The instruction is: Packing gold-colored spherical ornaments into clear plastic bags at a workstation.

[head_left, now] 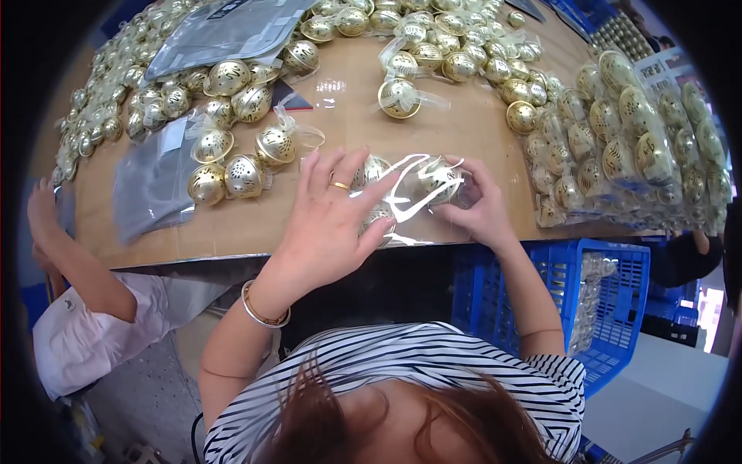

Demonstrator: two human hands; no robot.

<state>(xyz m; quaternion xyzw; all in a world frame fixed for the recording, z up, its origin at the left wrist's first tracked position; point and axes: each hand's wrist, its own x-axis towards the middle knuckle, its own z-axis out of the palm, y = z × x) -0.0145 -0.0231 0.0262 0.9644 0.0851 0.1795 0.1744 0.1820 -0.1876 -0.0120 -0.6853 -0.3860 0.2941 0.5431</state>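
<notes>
A clear, shiny plastic bag [413, 203] with several gold bells inside lies at the table's front edge. Over its left end is my left hand [321, 220], fingers spread, with the thumb and forefinger on either side of the bells there. My right hand [481, 210] grips the bag's right end, fingers and thumb curved around one gold bell [440, 184]. Glare on the film hides part of the contents. Left of my left hand stand several loose gold bells [244, 176] with pale ribbons. A single ribboned bell [399, 98] sits farther back.
Piles of gold bells [456, 66] cover the far table [348, 116]. Flat clear bags [154, 182] lie at left and atop the far heap. Stacked packs of bells [618, 147] rise at right. A blue crate [610, 301] stands below the edge; a person's arm [89, 267] reaches in at left.
</notes>
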